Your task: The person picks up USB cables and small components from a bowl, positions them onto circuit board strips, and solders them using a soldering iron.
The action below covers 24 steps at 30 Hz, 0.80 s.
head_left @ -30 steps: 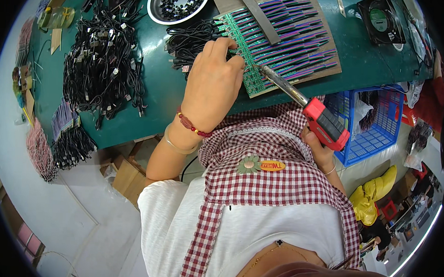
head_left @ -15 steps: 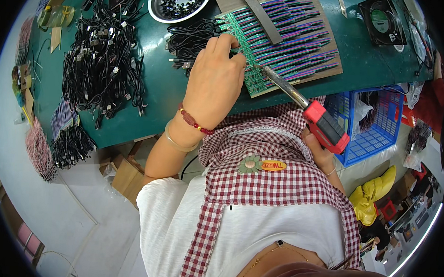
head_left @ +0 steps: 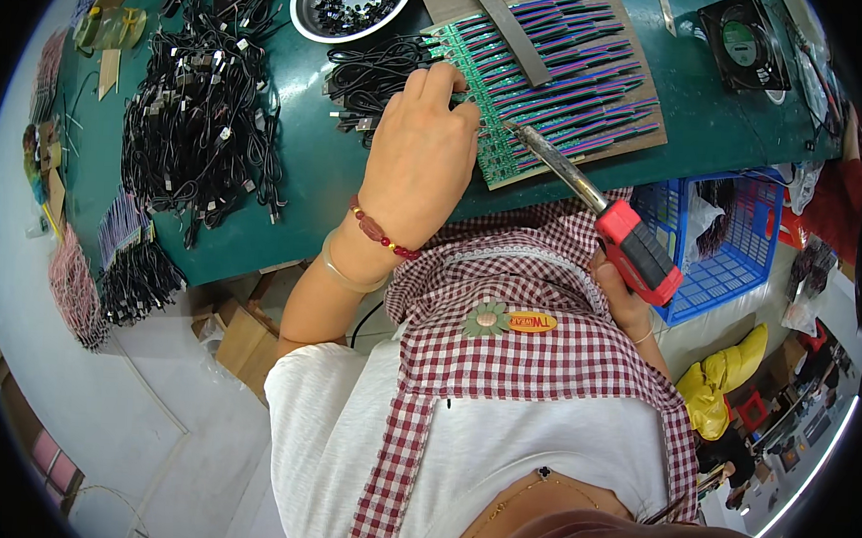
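Note:
My right hand (head_left: pixel 624 299) is closed round the red and black handle of a soldering iron (head_left: pixel 636 247). The iron's metal shaft slants up and left, and its tip is over the green circuit board panel (head_left: pixel 497 155), close to the row of solder points. At the panel's left edge my left hand (head_left: pixel 425 144) is bent with its fingers pinched together; what they hold is hidden behind them. Rows of thin multicoloured wires (head_left: pixel 577 112) run rightward from the panel. A flat grey metal bar (head_left: pixel 509 34) lies across them. Black cables (head_left: pixel 372 74) lie just beyond my left hand.
A large heap of black USB cables (head_left: pixel 202 115) covers the left of the green table (head_left: pixel 309 192). A white bowl of small black parts (head_left: pixel 298 13) stands at the back. A fan (head_left: pixel 744 42) sits at right, above a blue crate (head_left: pixel 725 253) beside the table.
The iron's tip has moved slightly up and left along the panel, while its handle has dipped a little to the right. My left hand stays at the panel's edge, barely shifted.

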Each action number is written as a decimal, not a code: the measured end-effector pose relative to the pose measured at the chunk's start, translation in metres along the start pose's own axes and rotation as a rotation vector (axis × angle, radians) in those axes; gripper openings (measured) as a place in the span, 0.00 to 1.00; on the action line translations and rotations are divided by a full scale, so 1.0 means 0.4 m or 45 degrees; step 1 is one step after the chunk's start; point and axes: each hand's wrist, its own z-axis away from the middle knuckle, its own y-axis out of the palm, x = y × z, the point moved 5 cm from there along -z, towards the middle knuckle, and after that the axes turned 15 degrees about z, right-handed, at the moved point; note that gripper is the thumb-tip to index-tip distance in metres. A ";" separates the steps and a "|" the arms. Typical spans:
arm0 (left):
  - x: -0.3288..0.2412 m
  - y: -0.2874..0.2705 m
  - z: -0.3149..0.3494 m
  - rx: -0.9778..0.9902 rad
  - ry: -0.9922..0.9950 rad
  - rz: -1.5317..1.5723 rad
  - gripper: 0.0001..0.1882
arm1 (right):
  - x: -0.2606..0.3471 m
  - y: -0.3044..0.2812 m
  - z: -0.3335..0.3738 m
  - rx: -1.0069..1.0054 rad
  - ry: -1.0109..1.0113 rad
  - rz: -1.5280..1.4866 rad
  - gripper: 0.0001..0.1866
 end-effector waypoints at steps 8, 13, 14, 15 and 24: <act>-0.001 0.001 -0.001 0.008 0.002 0.001 0.03 | -0.007 0.002 0.004 0.013 0.078 -0.105 0.08; -0.003 -0.001 -0.003 0.018 0.001 0.017 0.03 | 0.002 0.006 -0.007 -0.008 0.016 -0.013 0.09; -0.002 -0.001 -0.003 0.024 -0.004 0.025 0.03 | 0.007 0.007 -0.007 -0.008 -0.047 0.034 0.09; -0.001 -0.001 -0.003 0.033 -0.019 0.029 0.04 | 0.002 0.010 -0.008 0.010 -0.019 0.015 0.09; 0.002 -0.007 0.004 0.022 -0.011 0.021 0.03 | -0.015 0.008 0.014 -0.043 0.028 -0.063 0.08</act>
